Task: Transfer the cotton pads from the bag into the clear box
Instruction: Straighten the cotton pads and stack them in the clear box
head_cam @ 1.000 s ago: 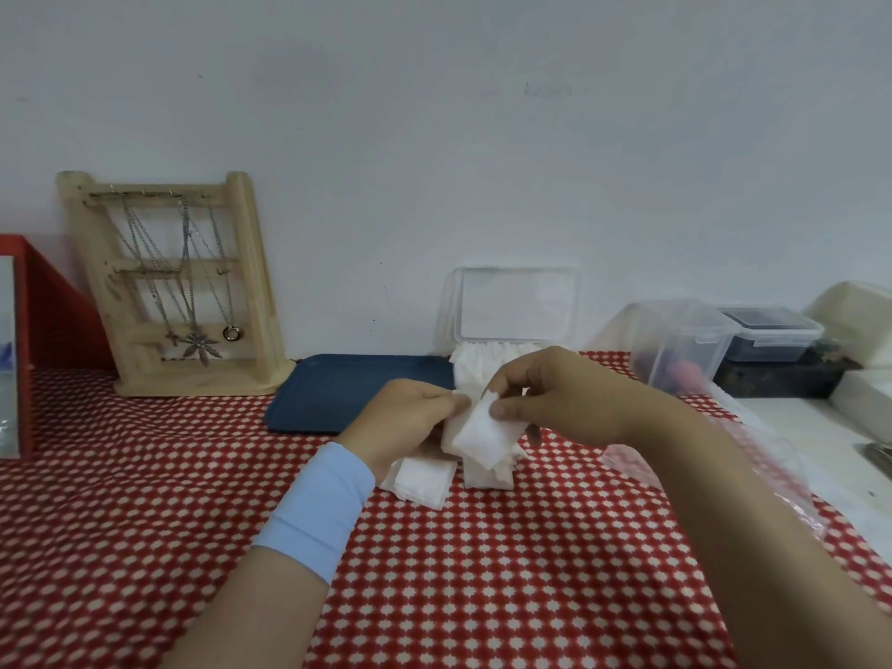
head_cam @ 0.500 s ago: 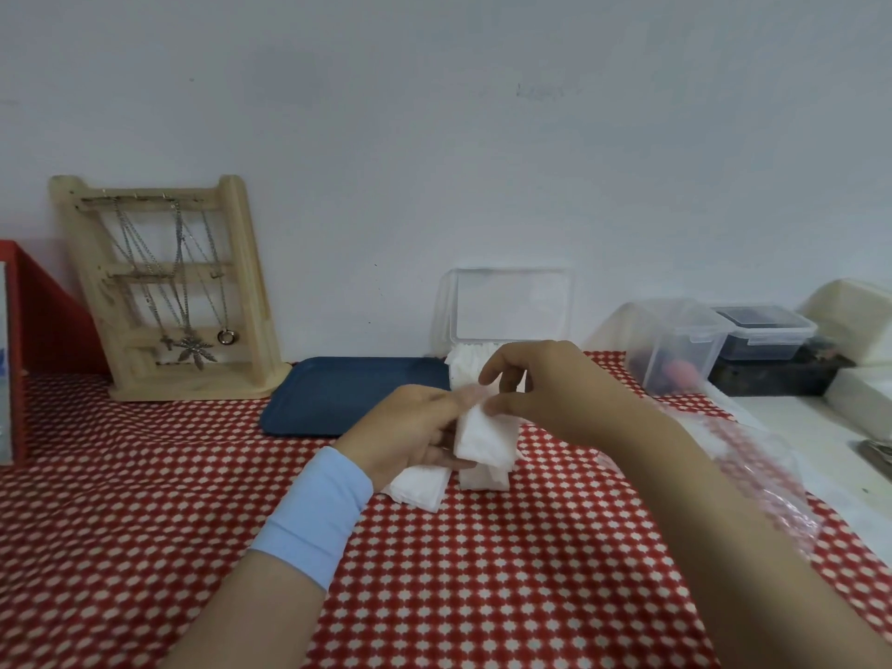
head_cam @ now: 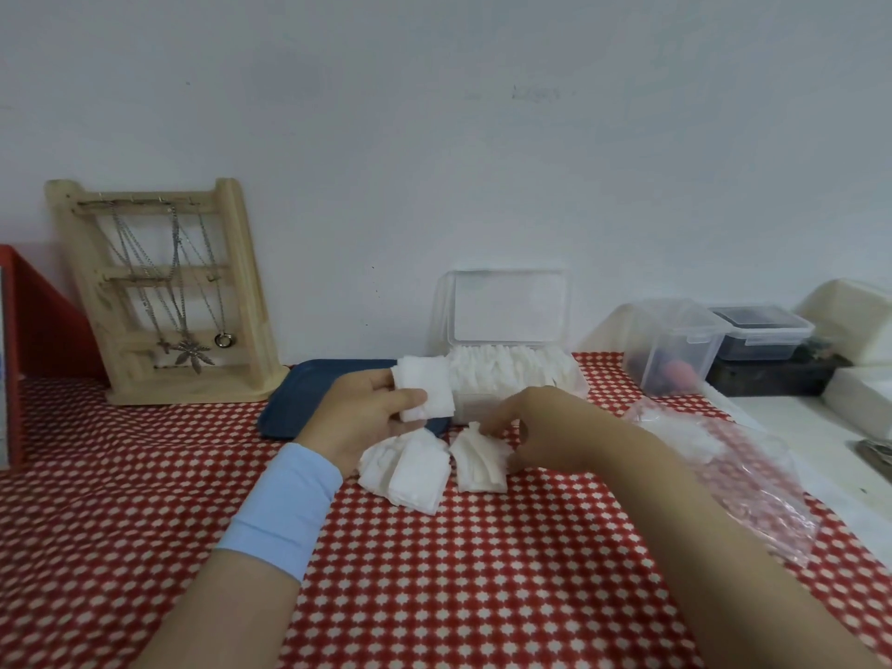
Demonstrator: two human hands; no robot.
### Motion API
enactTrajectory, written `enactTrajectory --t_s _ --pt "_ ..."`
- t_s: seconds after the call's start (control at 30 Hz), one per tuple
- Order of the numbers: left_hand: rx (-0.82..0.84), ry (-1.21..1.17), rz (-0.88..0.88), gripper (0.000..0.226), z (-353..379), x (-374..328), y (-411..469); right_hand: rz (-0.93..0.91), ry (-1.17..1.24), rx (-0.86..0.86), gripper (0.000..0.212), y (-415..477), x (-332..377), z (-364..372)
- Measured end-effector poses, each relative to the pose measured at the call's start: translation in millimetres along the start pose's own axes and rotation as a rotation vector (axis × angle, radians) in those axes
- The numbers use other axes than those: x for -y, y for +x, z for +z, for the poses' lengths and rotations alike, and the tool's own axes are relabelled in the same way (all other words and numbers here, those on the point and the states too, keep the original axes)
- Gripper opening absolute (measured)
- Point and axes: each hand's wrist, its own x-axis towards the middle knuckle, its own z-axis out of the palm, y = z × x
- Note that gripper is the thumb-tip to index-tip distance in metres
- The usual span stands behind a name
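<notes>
Fingers (head_cam: 410, 397) of the left hand (head_cam: 367, 417) clamped around a small stack of white square cotton pads (head_cam: 425, 388), thumb across the front, held off the cloth just in front of the clear plastic box (head_cam: 511, 379). Pale blue wristband (head_cam: 285, 504) snug on that wrist. Right hand (head_cam: 540, 432) lowered at about three o'clock from the left, fingertips (head_cam: 487, 424) pinched on the top edge of a small loose heap of white pads (head_cam: 478, 461) lying on the red-and-white checked tablecloth (head_cam: 434, 596); grip looks light, exact closure hard to tell. Second loose heap of white pads (head_cam: 410, 470) just beside it, at nine o'clock from the first, below the left palm. Box at twelve o'clock from both heaps, hinged lid (head_cam: 507, 304) raised against the white wall, already packed with upright pads. Crumpled clear plastic bag (head_cam: 724, 456) at three o'clock, partly under the right forearm, a few pads showing inside. Dark blue flat tray (head_cam: 309, 398) at ten o'clock, touching the box's left side or just beside it. Pale wooden jewellery stand hung with chains (head_cam: 164, 292) further out at ten o'clock.
</notes>
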Motion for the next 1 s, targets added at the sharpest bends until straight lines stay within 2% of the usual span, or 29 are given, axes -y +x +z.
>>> enactTrajectory --t_s 0.1,0.2,0.27,0.33,0.4,0.47,0.53,0.63,0.73,0.8,1.0 --pt "-0.006 0.028 0.001 0.020 3 1 0 0.002 0.007 -0.050 0.033 1 -4 -2" --pt "-0.039 0.076 0.023 0.020 5 3 1 0.002 0.017 -0.105 0.030 1 -5 -4" --pt "-0.104 0.137 0.070 0.016 7 3 0 0.007 0.082 -0.203 0.029 1 -4 -7" --pt "-0.175 0.162 0.118 0.013 10 2 -1 -0.002 0.281 -0.278 0.027 -1 -3 -13" --pt "-0.200 0.190 0.153 0.023 13 2 -2 -0.039 0.541 -0.262 0.026 -4 -1 -19" --pt "-0.159 0.248 0.155 0.024 18 2 -5 -0.059 0.643 -0.226 0.025 -6 2 -19" --pt "-0.087 0.229 0.116 0.021 23 4 -8 -0.045 0.622 -0.248 0.022 -2 3 -14" --pt "-0.042 0.193 0.067 0.016 28 6 -9 -0.003 0.612 -0.393 0.018 2 2 -10" --pt "-0.074 0.123 0.037 0.014 29 6 -9 -0.036 0.622 -0.513 0.011 0 4 -17" --pt "-0.110 0.112 0.051 0.014 29 6 -8 -0.093 0.641 -0.572 0.015 -3 10 -23" --pt "-0.052 0.098 0.080 0.015 30 3 -13 -0.191 0.656 -0.536 0.018 -3 30 -17"
